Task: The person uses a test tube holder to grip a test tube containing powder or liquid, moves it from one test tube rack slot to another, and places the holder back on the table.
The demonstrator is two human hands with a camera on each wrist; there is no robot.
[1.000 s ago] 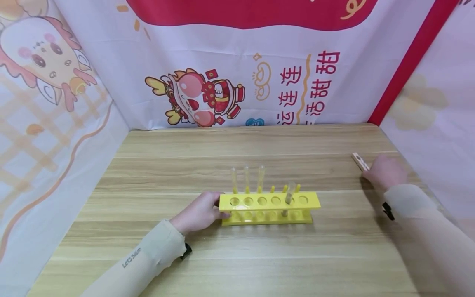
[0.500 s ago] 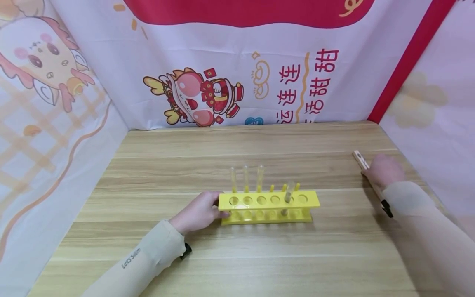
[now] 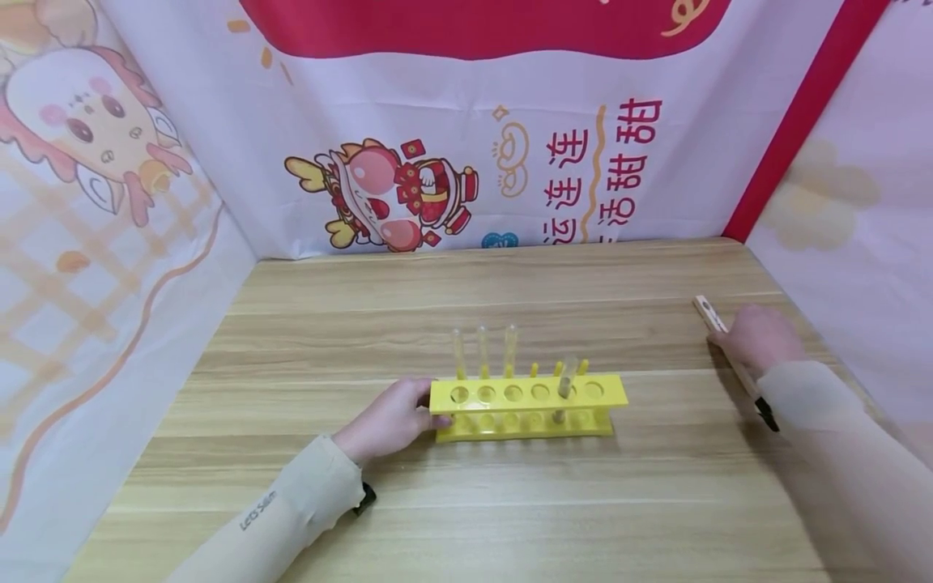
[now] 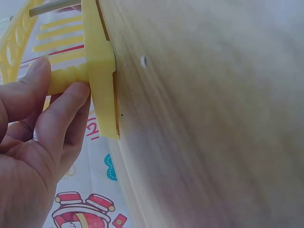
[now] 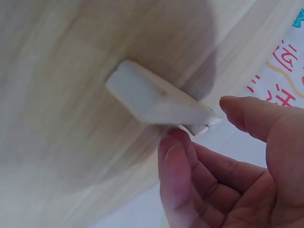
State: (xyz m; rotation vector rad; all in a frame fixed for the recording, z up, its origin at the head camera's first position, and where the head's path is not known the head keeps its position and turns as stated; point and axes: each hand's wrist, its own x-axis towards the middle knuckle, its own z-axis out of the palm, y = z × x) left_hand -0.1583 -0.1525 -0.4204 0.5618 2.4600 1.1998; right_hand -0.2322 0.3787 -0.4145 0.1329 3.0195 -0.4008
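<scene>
A yellow test tube rack point(image 3: 529, 393) stands mid-table. My left hand point(image 3: 389, 419) pinches the rack's left end post between thumb and fingers; the left wrist view shows this ridged post point(image 4: 69, 78) up close. One test tube point(image 3: 566, 382) with greyish contents leans in a hole toward the rack's right. Three more tubes point(image 3: 483, 350) sit upside down on the pegs behind. At the right, a wooden test tube clamp point(image 3: 709, 313) lies on the table under my right hand point(image 3: 761, 338). In the right wrist view, fingertips point(image 5: 173, 147) are at the clamp's edge while the thumb stands apart.
The wood-grain table point(image 3: 474, 502) meets a printed cloth wall point(image 3: 437, 97) at the back. Similar cloths rise at the left and right sides, the right one close to my right arm.
The right hand stays at the clamp and has shifted only slightly; more of the clamp's lower length shows between hand and wrist. The left hand and the rack are still.
</scene>
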